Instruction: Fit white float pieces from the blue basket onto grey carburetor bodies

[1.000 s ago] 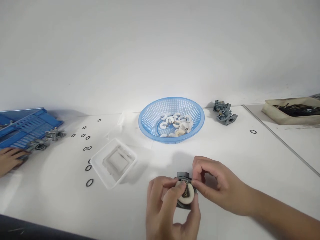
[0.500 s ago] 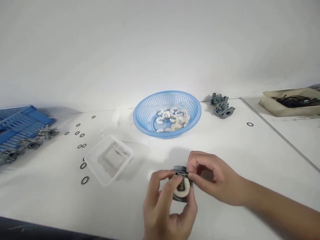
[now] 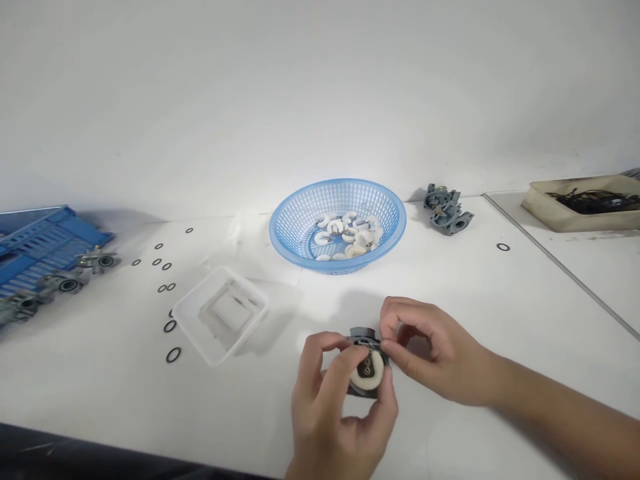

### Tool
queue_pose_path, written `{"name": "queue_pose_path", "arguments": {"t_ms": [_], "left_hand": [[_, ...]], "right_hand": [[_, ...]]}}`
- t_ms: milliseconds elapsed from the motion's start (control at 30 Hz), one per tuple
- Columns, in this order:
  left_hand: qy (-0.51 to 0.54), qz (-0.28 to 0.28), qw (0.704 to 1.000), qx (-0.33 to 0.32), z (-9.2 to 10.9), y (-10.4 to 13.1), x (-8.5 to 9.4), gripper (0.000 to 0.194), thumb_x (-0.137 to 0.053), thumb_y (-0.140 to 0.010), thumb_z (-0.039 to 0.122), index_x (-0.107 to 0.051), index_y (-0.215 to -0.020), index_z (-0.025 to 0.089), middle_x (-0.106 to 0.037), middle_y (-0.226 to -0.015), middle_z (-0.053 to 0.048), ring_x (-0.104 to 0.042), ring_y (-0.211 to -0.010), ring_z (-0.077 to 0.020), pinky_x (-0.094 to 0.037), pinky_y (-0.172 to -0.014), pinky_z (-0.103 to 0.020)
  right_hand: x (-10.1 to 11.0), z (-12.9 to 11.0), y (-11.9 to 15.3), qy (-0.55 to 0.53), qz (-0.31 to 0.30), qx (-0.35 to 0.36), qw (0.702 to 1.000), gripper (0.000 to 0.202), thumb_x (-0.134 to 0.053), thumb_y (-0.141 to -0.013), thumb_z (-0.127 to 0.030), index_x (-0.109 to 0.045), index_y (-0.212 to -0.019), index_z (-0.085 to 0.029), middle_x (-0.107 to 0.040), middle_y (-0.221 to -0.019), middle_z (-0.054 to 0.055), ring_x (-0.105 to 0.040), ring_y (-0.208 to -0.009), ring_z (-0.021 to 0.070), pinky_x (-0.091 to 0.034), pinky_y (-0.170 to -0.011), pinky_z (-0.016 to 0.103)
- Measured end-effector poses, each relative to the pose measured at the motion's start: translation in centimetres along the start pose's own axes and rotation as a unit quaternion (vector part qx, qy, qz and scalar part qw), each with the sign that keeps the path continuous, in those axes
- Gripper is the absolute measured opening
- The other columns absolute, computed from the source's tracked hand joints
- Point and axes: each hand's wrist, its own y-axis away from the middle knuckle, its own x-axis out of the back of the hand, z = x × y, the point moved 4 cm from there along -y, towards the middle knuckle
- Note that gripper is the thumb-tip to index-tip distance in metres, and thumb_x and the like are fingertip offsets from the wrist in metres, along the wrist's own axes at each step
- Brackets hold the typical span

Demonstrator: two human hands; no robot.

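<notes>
it's all at five o'clock, where the left hand point(image 3: 340, 413) clasps the metal part point(image 3: 368, 365), white ring point(image 3: 368, 383) facing up, and the right hand point(image 3: 443, 357), thumb and finger pinched together, meets the part's two o'clock edge.

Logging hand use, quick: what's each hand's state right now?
Left hand: closed on the grey metal part.
Right hand: pinched closed at the part's edge; whether holding anything cannot be told.

The wall point(image 3: 320, 150) glows brightest behind the basket point(image 3: 340, 265) (upper corners dimmer).
</notes>
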Motion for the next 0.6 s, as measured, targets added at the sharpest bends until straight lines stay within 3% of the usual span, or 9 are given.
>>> {"name": "queue_pose_path", "arguments": {"t_ms": [400, 600], "left_hand": [[0.024, -0.020, 0.998, 0.057, -1.0, 0.6, 0.0, 0.023, -0.081, -0.093, 0.015, -0.075, -0.114, 0.024, -0.065, -0.114, -0.008, -0.073, -0.097, -0.0186, -0.072, -0.075, -0.028], [0.011, -0.007, 0.998, 0.056, -1.1, 0.8, 0.3, 0.023, -0.084, -0.093, 0.016, -0.078, -0.113, 0.025, -0.071, -0.118, -0.008, -0.078, -0.101, -0.0205, -0.074, -0.080, -0.031]], "right_hand": [[-0.2, 0.5, -0.1, -0.033, -0.016, -0.016, 0.999, 0.025, -0.070, -0.114, -0.040, -0.066, -0.096, -0.024, -0.065, -0.098, 0.003, -0.058, -0.079, 0.0168, -0.051, -0.063, 0.028], [-0.1, 0.4, -0.1, -0.025, -0.006, -0.013, 1.000, 0.023, -0.071, -0.113, -0.037, -0.066, -0.095, -0.023, -0.064, -0.097, 0.002, -0.057, -0.077, 0.0158, -0.047, -0.062, 0.027]]}}
